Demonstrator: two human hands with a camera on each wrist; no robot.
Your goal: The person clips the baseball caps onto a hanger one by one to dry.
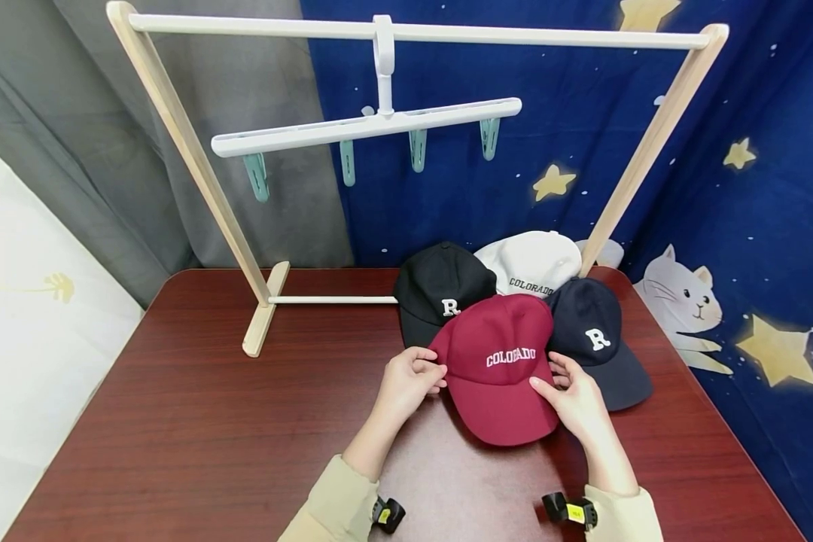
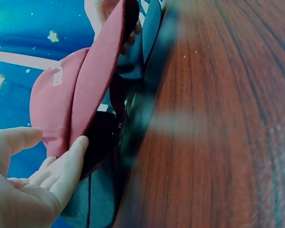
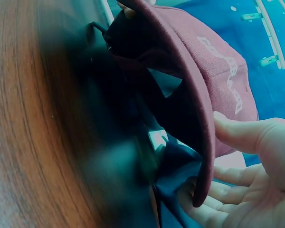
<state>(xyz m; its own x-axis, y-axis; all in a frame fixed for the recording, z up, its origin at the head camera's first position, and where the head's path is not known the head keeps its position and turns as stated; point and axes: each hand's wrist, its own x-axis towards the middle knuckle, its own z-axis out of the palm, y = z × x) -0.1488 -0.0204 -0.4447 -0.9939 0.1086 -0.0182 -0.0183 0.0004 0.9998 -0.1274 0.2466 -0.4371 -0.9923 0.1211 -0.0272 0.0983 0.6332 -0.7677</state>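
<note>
A dark red baseball cap [image 1: 494,354] lettered COLORADO is held between both hands, its brim toward the person. My left hand [image 1: 409,380] grips the cap's left edge, thumb and fingers on either side of it in the left wrist view. On the right, my right hand [image 1: 572,395] pinches the brim's side, with the thumb [image 3: 242,135] on the upper face and fingers beneath. The cap's hollow underside shows in both wrist views. Close around it lie a black cap [image 1: 440,278] with an R, a white COLORADO cap [image 1: 531,260] and a navy cap [image 1: 596,331] with an R.
A wooden rack [image 1: 203,158] with a white top bar [image 1: 278,27] stands over the table [image 1: 244,421]. From the bar hangs a tilted white hanger [image 1: 312,134] with several teal clips [image 1: 257,177]. Behind are grey and blue curtains [image 1: 447,196].
</note>
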